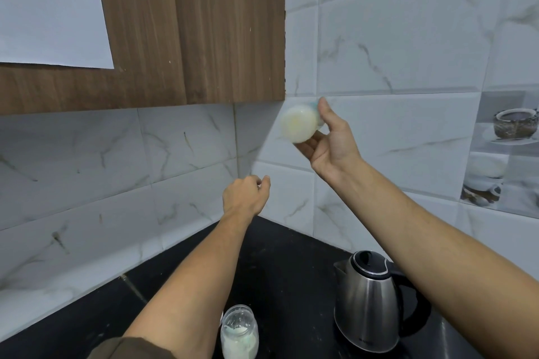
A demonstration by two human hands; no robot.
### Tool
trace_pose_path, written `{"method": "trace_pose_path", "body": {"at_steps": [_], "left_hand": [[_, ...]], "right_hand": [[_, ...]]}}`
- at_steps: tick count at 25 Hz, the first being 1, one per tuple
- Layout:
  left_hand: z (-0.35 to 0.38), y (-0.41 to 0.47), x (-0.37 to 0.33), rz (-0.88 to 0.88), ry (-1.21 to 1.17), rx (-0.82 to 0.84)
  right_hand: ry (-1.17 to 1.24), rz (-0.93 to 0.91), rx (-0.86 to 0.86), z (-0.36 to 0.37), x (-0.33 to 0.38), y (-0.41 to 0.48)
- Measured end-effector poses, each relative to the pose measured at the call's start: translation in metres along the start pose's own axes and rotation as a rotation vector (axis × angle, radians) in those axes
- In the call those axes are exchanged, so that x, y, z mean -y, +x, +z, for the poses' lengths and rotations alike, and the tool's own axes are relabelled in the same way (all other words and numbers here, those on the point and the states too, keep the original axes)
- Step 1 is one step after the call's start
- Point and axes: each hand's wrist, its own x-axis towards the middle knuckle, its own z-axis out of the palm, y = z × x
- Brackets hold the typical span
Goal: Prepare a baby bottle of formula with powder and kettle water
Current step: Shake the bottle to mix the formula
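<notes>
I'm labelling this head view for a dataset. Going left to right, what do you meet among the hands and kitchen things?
Left hand, pale round container, right hand gripping it, kettle. The clear bottle sits straight below the left hand, so I leave it out.
</notes>
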Motion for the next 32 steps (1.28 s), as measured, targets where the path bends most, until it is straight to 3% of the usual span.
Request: {"method": "trace_pose_path", "body": {"at_steps": [2,4,8,10,14,16,21,23,27,29,32], "left_hand": [[-0.001,-0.002,0.001,0.004,0.016,-0.004],[-0.002,-0.002,0.003,-0.002,0.03,-0.013],[0.0,-0.001,0.003,-0.004,0.007,0.008],[0.001,-0.001,0.001,-0.002,-0.001,0.006],[-0.001,-0.003,0.002,0.002,0.029,0.008],[-0.002,-0.003,0.003,0.0,0.04,0.003],[-0.001,-0.001,-0.002,0.012,0.015,0.008],[-0.002,0.0,-0.002,0.01,0.016,0.016],[-0.004,-0.002,0.004,-0.001,0.03,0.011],[-0.003,-0.002,0.005,-0.009,0.028,0.006],[-0.002,0.0,0.002,0.01,0.017,0.006]], "right_hand": [[0.191,-0.039,-0.17,-0.002,0.001,0.01],[0.22,-0.064,-0.185,-0.005,-0.001,0.013],[-0.283,-0.111,0.12,-0.002,-0.006,-0.009],[-0.379,-0.207,0.159,-0.002,-0.004,-0.012],[-0.016,-0.356,-0.195,0.002,0.002,-0.003],[0.023,-0.386,-0.256,0.002,0.0,-0.003],[-0.471,-0.318,0.114,-0.001,-0.015,-0.021],[-0.349,-0.376,0.037,0.004,-0.013,-0.022],[0.047,-0.406,-0.304,0.01,0.0,-0.01],[-0.057,-0.34,-0.229,0.008,-0.001,-0.012],[-0.497,-0.256,0.096,0.004,-0.008,-0.024]]}}
